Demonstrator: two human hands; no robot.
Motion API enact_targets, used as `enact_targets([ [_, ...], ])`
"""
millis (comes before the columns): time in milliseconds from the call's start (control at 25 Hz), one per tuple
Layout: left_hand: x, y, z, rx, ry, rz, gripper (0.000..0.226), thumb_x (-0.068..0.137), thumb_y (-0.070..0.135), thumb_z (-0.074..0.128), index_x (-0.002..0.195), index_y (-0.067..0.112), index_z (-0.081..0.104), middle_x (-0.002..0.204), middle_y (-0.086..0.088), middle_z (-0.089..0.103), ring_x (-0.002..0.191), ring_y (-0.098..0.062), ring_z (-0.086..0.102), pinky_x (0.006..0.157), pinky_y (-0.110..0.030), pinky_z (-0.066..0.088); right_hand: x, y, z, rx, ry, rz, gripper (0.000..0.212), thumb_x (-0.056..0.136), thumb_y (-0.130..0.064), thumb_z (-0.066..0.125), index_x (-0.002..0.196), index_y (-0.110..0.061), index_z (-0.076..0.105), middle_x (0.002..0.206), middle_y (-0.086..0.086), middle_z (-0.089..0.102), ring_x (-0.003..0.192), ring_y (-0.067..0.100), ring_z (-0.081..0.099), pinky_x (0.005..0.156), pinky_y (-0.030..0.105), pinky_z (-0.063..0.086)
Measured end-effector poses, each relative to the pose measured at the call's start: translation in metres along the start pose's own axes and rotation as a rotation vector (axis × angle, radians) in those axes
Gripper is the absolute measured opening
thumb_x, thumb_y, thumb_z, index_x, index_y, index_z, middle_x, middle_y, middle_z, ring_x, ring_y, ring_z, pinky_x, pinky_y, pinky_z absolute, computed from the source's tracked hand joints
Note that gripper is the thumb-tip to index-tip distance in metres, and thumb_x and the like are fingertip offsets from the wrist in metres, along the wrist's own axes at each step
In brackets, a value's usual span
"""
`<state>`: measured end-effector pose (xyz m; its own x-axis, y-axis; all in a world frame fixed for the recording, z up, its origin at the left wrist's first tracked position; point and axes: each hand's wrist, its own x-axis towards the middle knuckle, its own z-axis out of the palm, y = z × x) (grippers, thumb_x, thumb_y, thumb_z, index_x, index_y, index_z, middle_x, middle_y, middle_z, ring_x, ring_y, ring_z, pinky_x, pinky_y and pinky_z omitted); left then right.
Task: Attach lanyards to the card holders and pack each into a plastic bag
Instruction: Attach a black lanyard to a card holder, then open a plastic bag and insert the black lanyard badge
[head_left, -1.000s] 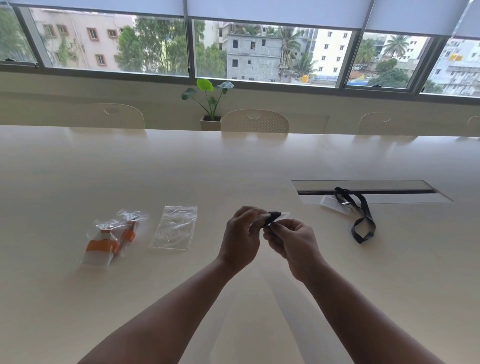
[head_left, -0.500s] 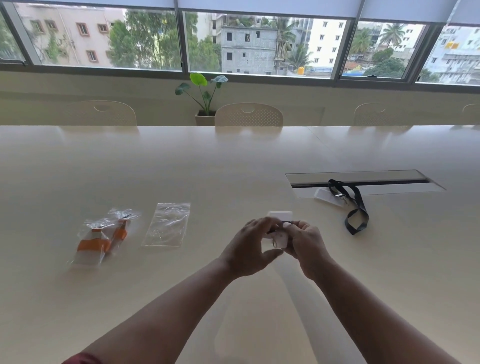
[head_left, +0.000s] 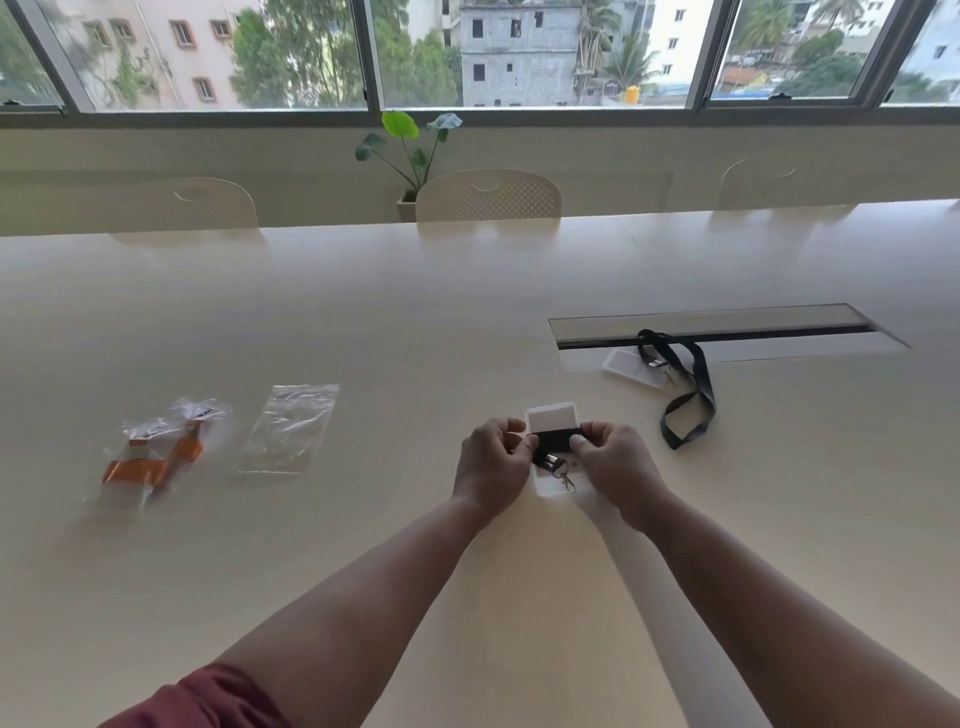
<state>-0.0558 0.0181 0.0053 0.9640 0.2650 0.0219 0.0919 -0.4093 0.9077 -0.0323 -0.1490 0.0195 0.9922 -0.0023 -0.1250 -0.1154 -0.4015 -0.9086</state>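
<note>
Both arms reach forward over the table, forearms bare, with a bit of dark red sleeve showing on the left one. The left hand (head_left: 492, 464) and right hand (head_left: 615, 464) sit close together, knuckles up, fingers curled in. Each one pinches an end of the folded black lanyard (head_left: 555, 441) between thumb and fingertips.

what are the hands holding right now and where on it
Both hands pinch a folded black lanyard lying across a card holder: left hand at its left end, right hand at its right end.
</note>
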Motion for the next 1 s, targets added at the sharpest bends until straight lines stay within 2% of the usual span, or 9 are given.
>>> enact_targets([
  [120, 0.001, 0.002, 0.011, 0.202, 0.031, 0.070, 0.024, 0.089, 0.039, 0.072, 0.108, 0.024, 0.069, 0.080, 0.015, 0.067, 0.077, -0.012, 0.067, 0.072, -0.027, 0.053, 0.006, 0.005, -0.008, -0.273, 0.060, -0.099, 0.029, 0.096, -0.026, 0.060, 0.123, -0.020, 0.065, 0.097, -0.001, 0.076, 0.089, 0.022, 0.071, 0.077, 0.036, 0.054],
  [200, -0.001, 0.000, 0.016, 0.301, 0.061, 0.129, 0.022, 0.088, 0.044, 0.070, 0.102, 0.028, 0.069, 0.079, 0.016, 0.069, 0.076, -0.012, 0.067, 0.070, -0.027, 0.052, 0.005, 0.016, -0.009, -0.394, 0.099, -0.196, 0.033, 0.096, -0.028, 0.058, 0.128, -0.020, 0.060, 0.104, 0.008, 0.074, 0.098, 0.035, 0.066, 0.085, 0.043, 0.051],
  [360, -0.002, -0.006, 0.019, 0.386, 0.090, 0.203, 0.014, 0.088, 0.045, 0.067, 0.091, 0.033, 0.071, 0.082, 0.011, 0.072, 0.072, -0.011, 0.063, 0.065, -0.027, 0.050, 0.006, 0.024, -0.005, -0.445, 0.140, -0.272, 0.027, 0.095, -0.029, 0.056, 0.118, -0.017, 0.063, 0.101, 0.013, 0.073, 0.098, 0.038, 0.063, 0.083, 0.043, 0.044],
  [560, -0.005, -0.005, 0.018, 0.416, 0.087, 0.250, 0.013, 0.093, 0.040, 0.067, 0.096, 0.032, 0.076, 0.088, 0.011, 0.068, 0.071, -0.009, 0.057, 0.065, -0.026, 0.044, 0.006, 0.027, -0.004, -0.496, 0.174, -0.288, 0.023, 0.093, -0.027, 0.057, 0.109, -0.012, 0.066, 0.105, 0.015, 0.070, 0.098, 0.038, 0.062, 0.083, 0.041, 0.044],
  [840, -0.003, -0.007, 0.019, 0.402, 0.104, 0.255, 0.016, 0.094, 0.039, 0.067, 0.103, 0.030, 0.077, 0.096, 0.010, 0.072, 0.069, -0.008, 0.059, 0.068, -0.025, 0.049, 0.007, 0.031, -0.003, -0.378, 0.187, -0.302, 0.035, 0.095, -0.020, 0.047, 0.126, -0.011, 0.062, 0.126, 0.015, 0.064, 0.114, 0.035, 0.057, 0.098, 0.044, 0.043],
  [1000, -0.001, -0.008, 0.019, 0.378, 0.117, 0.251, 0.017, 0.092, 0.040, 0.067, 0.102, 0.030, 0.077, 0.097, 0.010, 0.075, 0.067, -0.006, 0.060, 0.069, -0.024, 0.048, 0.004, 0.029, -0.004, -0.341, 0.190, -0.326, 0.045, 0.094, -0.034, 0.038, 0.125, -0.012, 0.062, 0.126, 0.014, 0.064, 0.113, 0.035, 0.058, 0.099, 0.046, 0.045],
])
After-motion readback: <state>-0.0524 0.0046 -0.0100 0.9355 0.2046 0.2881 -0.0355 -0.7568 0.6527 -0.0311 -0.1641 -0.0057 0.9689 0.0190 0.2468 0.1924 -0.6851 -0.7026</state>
